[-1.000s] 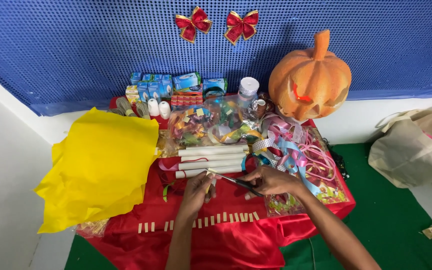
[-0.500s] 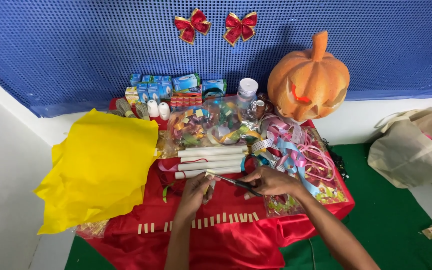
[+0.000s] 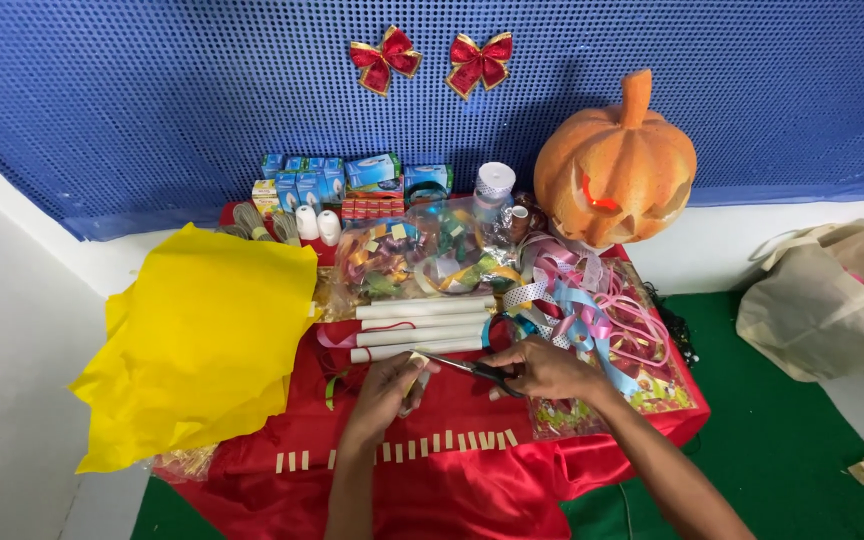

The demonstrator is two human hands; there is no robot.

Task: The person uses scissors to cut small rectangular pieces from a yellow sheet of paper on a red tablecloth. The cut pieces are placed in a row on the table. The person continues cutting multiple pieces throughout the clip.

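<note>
Blue perforated wall panel (image 3: 152, 90) fills the background, w/ two red bows (image 3: 432, 60) pinned near its top centre. Red cloth (image 3: 472, 490) covers the low work surface in front; green floor (image 3: 792, 450) to its right. Yellow paper sheets (image 3: 192, 340) lie over the cloth's left edge. Orange carved pumpkin (image 3: 617, 165) stands at back right, against the wall. Beige bag (image 3: 832, 300) sits well apart, far right. Clear bag of mixed ribbons (image 3: 422, 260) lies centre-back; loose pink and blue ribbons (image 3: 592, 310) spill beside it to the right. Four white rolls (image 3: 422, 327) lie stacked side by side, just behind both hands. Row of small cut strips (image 3: 402, 450) lies on the cloth, just in front of the hands. Right hand (image 3: 547, 368) is closed round the handles of scissors (image 3: 467, 368), blades pointing left toward the other hand. Left hand (image 3: 387, 385) pinches a small pale strip (image 3: 418, 362) betw. thumb and fingers; strip sits at the fingertips, touching or just beside the blade tips.
</note>
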